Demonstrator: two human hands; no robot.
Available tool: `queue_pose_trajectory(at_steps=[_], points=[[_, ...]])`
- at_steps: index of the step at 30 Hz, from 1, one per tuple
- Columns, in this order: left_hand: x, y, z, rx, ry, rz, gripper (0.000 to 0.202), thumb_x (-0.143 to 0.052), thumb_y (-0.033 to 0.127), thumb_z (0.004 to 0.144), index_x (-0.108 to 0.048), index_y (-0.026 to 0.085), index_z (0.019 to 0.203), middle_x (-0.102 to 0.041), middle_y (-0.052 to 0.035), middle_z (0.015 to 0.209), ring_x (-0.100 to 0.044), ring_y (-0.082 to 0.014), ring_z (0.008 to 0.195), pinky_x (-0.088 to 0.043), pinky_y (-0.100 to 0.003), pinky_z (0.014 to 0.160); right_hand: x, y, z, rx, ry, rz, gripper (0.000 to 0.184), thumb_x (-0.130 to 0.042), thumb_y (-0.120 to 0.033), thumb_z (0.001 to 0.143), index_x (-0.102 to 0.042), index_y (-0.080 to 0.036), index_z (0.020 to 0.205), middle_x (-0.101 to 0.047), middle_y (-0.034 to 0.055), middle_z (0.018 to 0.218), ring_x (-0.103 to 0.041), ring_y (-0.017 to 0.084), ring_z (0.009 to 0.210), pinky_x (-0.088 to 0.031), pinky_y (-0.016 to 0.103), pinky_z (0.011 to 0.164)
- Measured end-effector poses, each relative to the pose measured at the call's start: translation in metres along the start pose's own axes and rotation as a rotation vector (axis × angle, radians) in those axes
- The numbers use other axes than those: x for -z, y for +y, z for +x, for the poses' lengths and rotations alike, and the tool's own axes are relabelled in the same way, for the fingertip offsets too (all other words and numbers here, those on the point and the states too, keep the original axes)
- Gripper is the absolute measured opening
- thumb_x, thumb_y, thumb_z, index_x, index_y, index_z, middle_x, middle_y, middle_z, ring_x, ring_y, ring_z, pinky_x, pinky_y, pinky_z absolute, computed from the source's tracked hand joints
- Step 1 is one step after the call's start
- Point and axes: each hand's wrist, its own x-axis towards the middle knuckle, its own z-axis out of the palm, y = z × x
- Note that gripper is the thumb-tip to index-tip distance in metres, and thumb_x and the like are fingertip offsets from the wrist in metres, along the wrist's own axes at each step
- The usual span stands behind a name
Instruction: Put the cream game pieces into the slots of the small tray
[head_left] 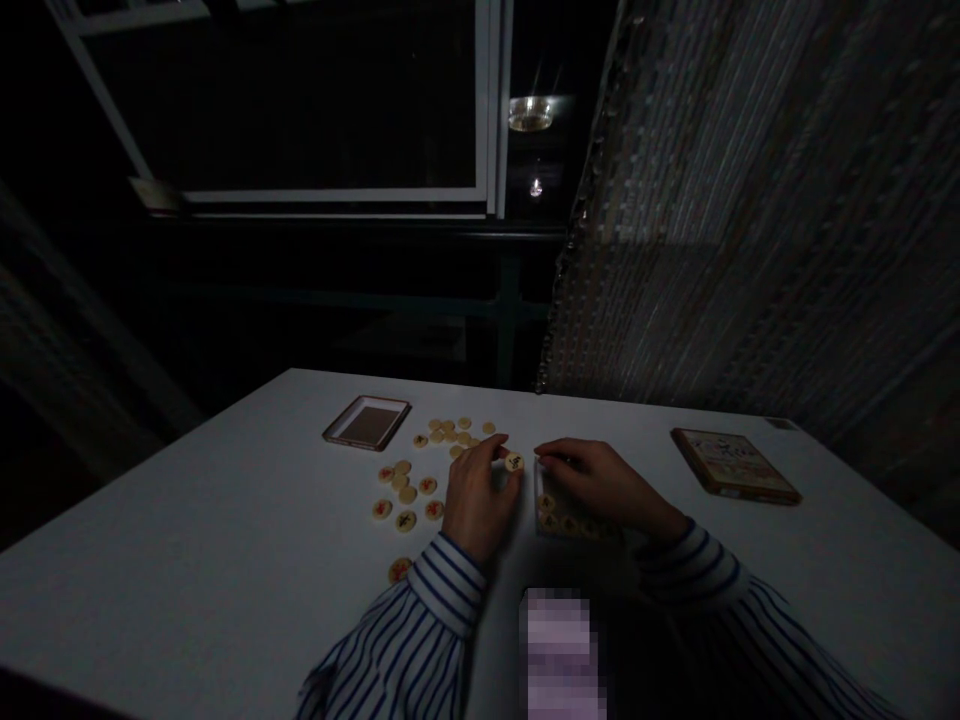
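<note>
My left hand pinches a round Chinese chess piece with a dark character between thumb and fingers, just above the table. Close to its right, my right hand reaches over a shallow box, its fingertips together at the box's far left corner; whatever they grip is too small to make out. Inside the box, several chess pieces with dark characters line the near and left sides, partly hidden under my right hand. Left of my left hand, loose pieces with red or dark characters lie scattered.
An open box lid or tray lies at the far left of the white table. A closed box with a patterned top sits at the right. More pieces lie face down towards the back. A bead curtain hangs behind.
</note>
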Motion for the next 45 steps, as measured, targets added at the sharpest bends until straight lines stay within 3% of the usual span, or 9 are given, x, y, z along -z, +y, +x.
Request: queue_pose_trajectory(at_steps=[5, 14, 24, 31, 38, 45], points=[[-0.012, 0.003, 0.004, -0.024, -0.03, 0.011, 0.037, -0.054, 0.022, 0.072, -0.048, 0.018, 0.109, -0.059, -0.0048, 0.094, -0.052, -0.0192, 0.092, -0.039, -0.037, 0.085, 0.001, 0.009, -0.001, -0.031, 0.001, 0.043, 0.029, -0.044, -0.03, 0.08, -0.062, -0.018, 0.1, -0.064, 0.005, 0.098, -0.057, 0.017, 0.089, -0.043, 0.029, 0.081], [-0.031, 0.0, -0.002, -0.079, 0.02, -0.013, 0.031, -0.053, 0.024, 0.074, -0.048, 0.017, 0.105, -0.059, -0.0054, 0.093, -0.052, -0.0185, 0.09, -0.041, -0.036, 0.082, -0.002, 0.018, 0.0, -0.07, -0.023, 0.082, 0.026, -0.049, -0.032, 0.076, -0.063, -0.017, 0.094, -0.065, 0.0048, 0.09, -0.059, 0.017, 0.083, -0.044, 0.029, 0.075], [-0.038, 0.001, -0.005, -0.149, 0.028, -0.037, 0.026, -0.053, 0.025, 0.075, -0.05, 0.017, 0.099, -0.06, -0.0064, 0.091, -0.054, -0.0186, 0.089, -0.044, -0.036, 0.08, -0.004, 0.024, 0.003, -0.129, -0.094, 0.251, 0.025, -0.052, -0.035, 0.074, -0.062, -0.015, 0.085, -0.066, 0.0041, 0.077, -0.061, 0.015, 0.071, -0.046, 0.025, 0.064], [-0.043, 0.003, -0.01, 0.094, -0.012, -0.284, 0.026, -0.056, 0.029, 0.073, -0.055, 0.018, 0.096, -0.061, -0.0045, 0.088, -0.057, -0.0151, 0.083, -0.046, -0.03, 0.075, 0.004, 0.029, 0.0, -0.071, -0.131, 0.19, 0.027, -0.05, -0.037, 0.075, -0.064, -0.016, 0.086, -0.067, 0.0042, 0.08, -0.06, 0.015, 0.074, -0.046, 0.026, 0.067], [-0.041, 0.012, -0.009, 0.347, -0.118, -0.509, 0.02, -0.057, 0.03, 0.071, -0.062, 0.015, 0.083, -0.065, -0.0039, 0.074, -0.059, -0.0132, 0.067, -0.048, -0.024, 0.062, 0.013, 0.02, -0.001, 0.019, -0.205, -0.017, 0.025, -0.044, -0.031, 0.081, -0.064, -0.019, 0.091, -0.067, 0.003, 0.084, -0.06, 0.015, 0.078, -0.044, 0.024, 0.07], [-0.039, 0.018, -0.006, 0.555, -0.057, -0.767, 0.015, -0.064, 0.022, 0.062, -0.063, 0.014, 0.075, -0.068, -0.0031, 0.068, -0.062, -0.0132, 0.063, -0.05, -0.023, 0.058, 0.01, 0.023, 0.0, 0.117, -0.183, -0.275, 0.03, -0.041, -0.027, 0.082, -0.056, -0.02, 0.107, -0.063, 0.0056, 0.1, -0.058, 0.017, 0.088, -0.043, 0.029, 0.076]])
